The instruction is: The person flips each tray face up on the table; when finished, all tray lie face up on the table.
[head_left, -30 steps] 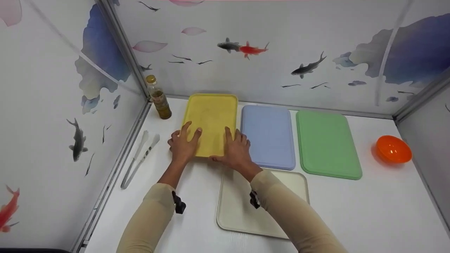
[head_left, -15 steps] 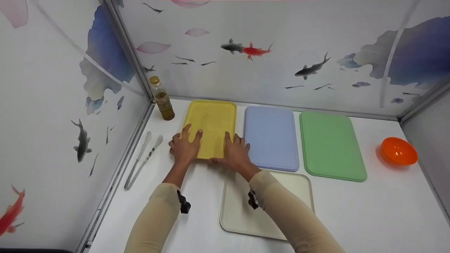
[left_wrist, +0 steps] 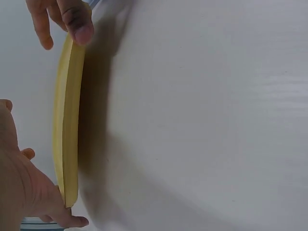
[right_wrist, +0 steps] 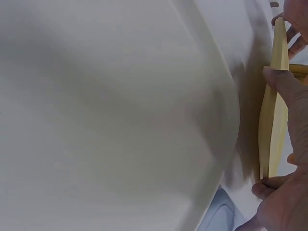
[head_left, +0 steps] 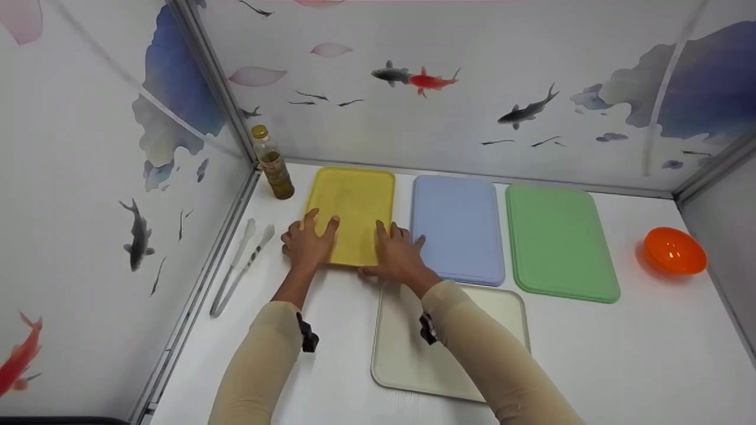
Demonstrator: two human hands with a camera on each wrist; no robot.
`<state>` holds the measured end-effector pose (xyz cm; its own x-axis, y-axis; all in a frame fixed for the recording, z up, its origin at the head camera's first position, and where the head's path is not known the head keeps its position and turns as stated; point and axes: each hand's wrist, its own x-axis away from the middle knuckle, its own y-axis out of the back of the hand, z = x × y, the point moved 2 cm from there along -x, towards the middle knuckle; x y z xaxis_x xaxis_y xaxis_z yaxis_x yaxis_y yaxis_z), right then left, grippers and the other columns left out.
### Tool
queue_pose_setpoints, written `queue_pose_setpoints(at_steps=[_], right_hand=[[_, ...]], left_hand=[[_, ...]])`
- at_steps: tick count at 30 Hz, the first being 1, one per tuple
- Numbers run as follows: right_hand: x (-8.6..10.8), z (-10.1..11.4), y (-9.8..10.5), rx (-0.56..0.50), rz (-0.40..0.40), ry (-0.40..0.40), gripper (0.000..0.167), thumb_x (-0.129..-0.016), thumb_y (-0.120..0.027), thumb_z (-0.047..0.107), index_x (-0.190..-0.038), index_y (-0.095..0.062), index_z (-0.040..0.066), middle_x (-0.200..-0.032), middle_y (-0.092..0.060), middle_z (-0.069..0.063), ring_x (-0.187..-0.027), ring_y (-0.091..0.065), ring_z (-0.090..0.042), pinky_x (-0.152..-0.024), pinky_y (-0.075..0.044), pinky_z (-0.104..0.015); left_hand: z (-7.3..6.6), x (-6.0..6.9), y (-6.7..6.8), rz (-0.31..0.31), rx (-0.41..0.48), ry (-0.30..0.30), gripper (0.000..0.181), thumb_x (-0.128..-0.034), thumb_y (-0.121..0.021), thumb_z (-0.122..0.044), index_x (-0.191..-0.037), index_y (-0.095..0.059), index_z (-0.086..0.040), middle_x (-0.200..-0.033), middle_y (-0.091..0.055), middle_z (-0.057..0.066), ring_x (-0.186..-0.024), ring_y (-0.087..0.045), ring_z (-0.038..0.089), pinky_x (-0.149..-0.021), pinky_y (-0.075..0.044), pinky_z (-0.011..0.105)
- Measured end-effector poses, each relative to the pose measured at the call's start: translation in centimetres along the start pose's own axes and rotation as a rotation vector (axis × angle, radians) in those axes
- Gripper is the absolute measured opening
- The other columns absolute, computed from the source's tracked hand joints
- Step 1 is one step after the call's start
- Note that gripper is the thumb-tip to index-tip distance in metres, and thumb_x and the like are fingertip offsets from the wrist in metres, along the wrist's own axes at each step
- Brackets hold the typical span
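A yellow tray (head_left: pixel 354 192) with a low rim lies between both hands at the back left of the table. My left hand (head_left: pixel 307 245) grips its left edge near the front corner, thumb on top. On the opposite side, my right hand (head_left: pixel 398 254) holds the right edge, its thumb against the near edge. The left wrist view shows the yellow tray (left_wrist: pixel 67 115) edge-on, with a shadow along the table beside it. From the right wrist, the right hand's thumb (right_wrist: pixel 276 77) rests on the tray's near side. Some fingertips are hidden.
To the right lie a blue tray-like board (head_left: pixel 458 230) and a green one (head_left: pixel 561 242). A beige tray (head_left: pixel 413 366) sits in front, under the right forearm. Tongs (head_left: pixel 236 277) and an oil bottle (head_left: pixel 274 168) stand left; an orange bowl (head_left: pixel 673 251) is far right.
The yellow tray's far end has come lower and nearer, with both hands still at its sides. My right thumb has drawn in against the near edge. The head view has shifted slightly.
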<state>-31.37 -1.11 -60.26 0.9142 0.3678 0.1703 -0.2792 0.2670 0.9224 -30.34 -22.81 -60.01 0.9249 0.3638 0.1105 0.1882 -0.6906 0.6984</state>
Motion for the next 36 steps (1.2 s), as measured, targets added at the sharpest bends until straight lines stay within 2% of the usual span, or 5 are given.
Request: queue_pose_setpoints(at_steps=[12,20,28,33,36], right_hand=[[0.3,-0.5,-0.3,0.044,-0.006,0.005,0.131,-0.082,-0.088,0.073,-0.178,-0.021,0.015,-0.177,-0.037,-0.024,-0.164,-0.031,-0.048,-0.120,-0.017,-0.091],[0.4,-0.7,-0.6,0.046,-0.006,-0.004,0.126,-0.086,-0.085,0.072,-0.178,-0.022,0.013,-0.178,-0.034,-0.024,-0.165,-0.028,-0.047,-0.120,-0.014,-0.092],[0.6,-1.4,0.3,-0.002,0.023,0.049,0.119,-0.090,-0.080,0.073,-0.178,-0.023,0.017,-0.181,-0.028,-0.024,-0.168,-0.020,-0.050,-0.121,-0.006,-0.092],[1.3,-3.2,2.0,-0.040,0.025,0.086,0.109,-0.095,-0.076,0.070,-0.178,-0.025,0.021,-0.183,-0.024,-0.021,-0.170,-0.017,-0.049,-0.124,-0.005,-0.089],[1.8,-4.6,3.0,-0.034,0.023,0.083,0.106,-0.099,-0.072,0.069,-0.178,-0.023,0.019,-0.183,-0.024,-0.021,-0.169,-0.018,-0.051,-0.125,-0.010,-0.087]], left_hand=[[1.1,-0.6,-0.7,0.038,0.026,0.004,0.079,-0.1032,-0.058,-0.070,-0.166,-0.049,-0.024,-0.169,-0.036,0.033,-0.158,-0.024,0.056,-0.125,-0.021,0.073],[2.3,-1.5,-2.1,0.060,0.029,-0.001,0.084,-0.1013,-0.059,-0.074,-0.168,-0.045,-0.025,-0.173,-0.032,0.034,-0.160,-0.020,0.059,-0.127,-0.015,0.074],[0.1,0.2,-1.6,0.056,-0.084,0.003,0.078,-0.1050,-0.060,-0.060,-0.170,-0.043,-0.021,-0.176,-0.022,0.036,-0.161,-0.018,0.062,-0.125,-0.017,0.078],[-1.1,0.5,-2.1,0.013,-0.180,-0.037,0.077,-0.1056,-0.060,-0.060,-0.171,-0.042,-0.022,-0.177,-0.017,0.038,-0.162,-0.018,0.065,-0.126,-0.019,0.079],[-2.5,1.2,-2.1,-0.002,-0.197,-0.077,0.077,-0.1072,-0.060,-0.057,-0.172,-0.040,-0.023,-0.180,-0.011,0.037,-0.165,-0.015,0.062,-0.130,-0.016,0.077]])
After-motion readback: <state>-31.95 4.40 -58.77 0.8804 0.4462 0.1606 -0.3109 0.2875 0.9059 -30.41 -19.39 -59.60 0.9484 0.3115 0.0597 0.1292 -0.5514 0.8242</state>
